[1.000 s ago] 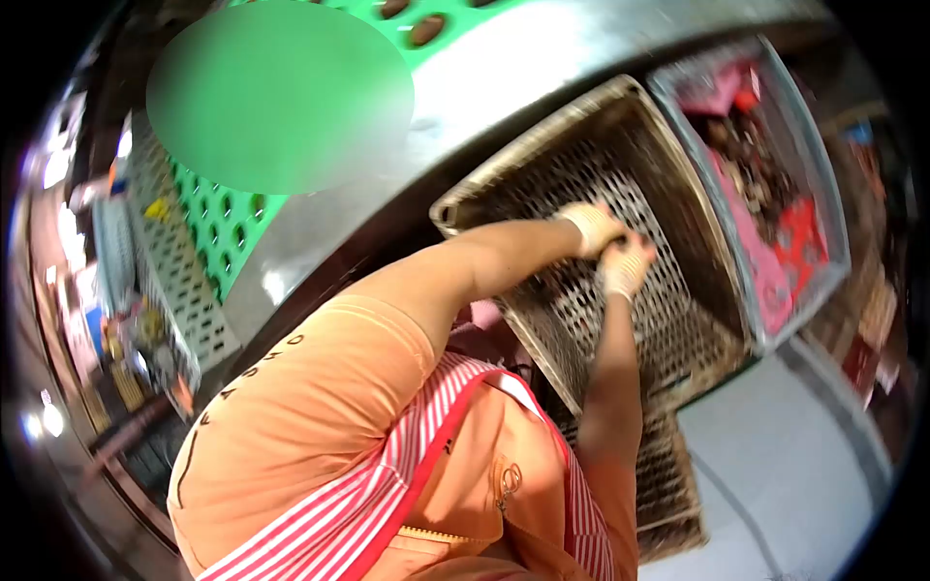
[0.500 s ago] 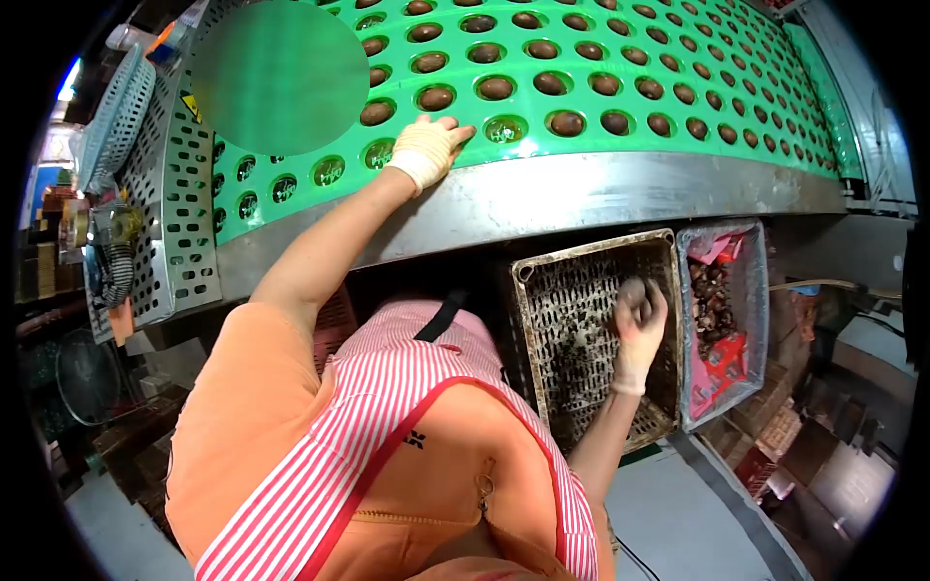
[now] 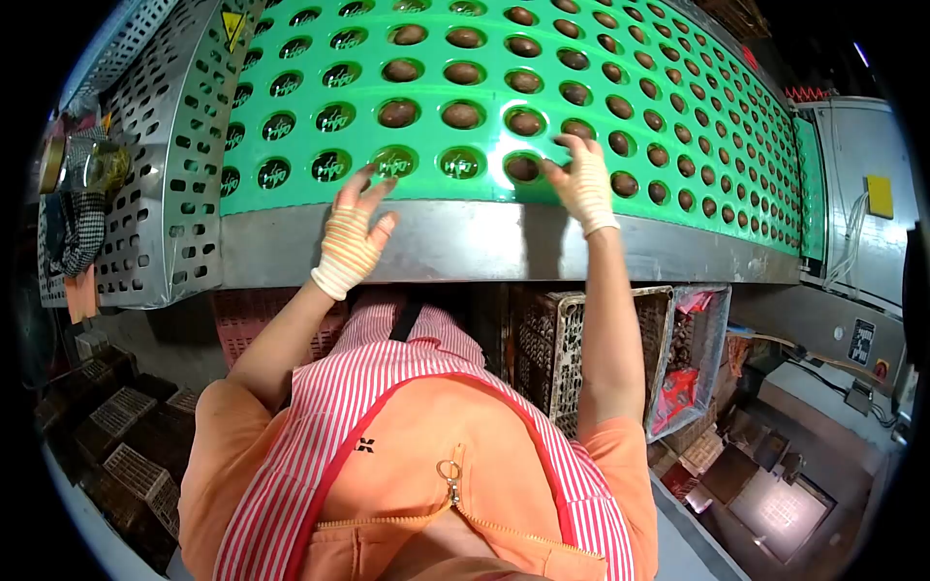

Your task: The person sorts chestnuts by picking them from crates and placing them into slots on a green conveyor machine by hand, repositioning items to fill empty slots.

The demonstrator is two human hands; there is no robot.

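A green sheet (image 3: 484, 189) has rows of round cups, many with one brown egg-shaped thing in each. My right hand (image 3: 586, 186), in a cream glove with bare fingertips, reaches over its near edge. Its thumb and fingers are apart, beside a brown egg (image 3: 523, 168) and touching or just over another (image 3: 578, 129). My left hand (image 3: 352, 237), in a striped glove, is open above the metal edge, fingertips near a cup (image 3: 395, 162) with pale lettering and no egg. A similar cup (image 3: 460, 163) lies between the hands.
A steel rail (image 3: 455, 237) runs along the sheet's near side. Below it on the right stand a dirty plastic crate (image 3: 567, 363) and a lined grey bin (image 3: 712, 358). A perforated metal guard (image 3: 184, 155) is at left, a grey cabinet (image 3: 852, 155) at right.
My right hand has risen from over the crate to the green sheet. My left hand has drawn back from the cups toward the rail. The camera view has shifted.
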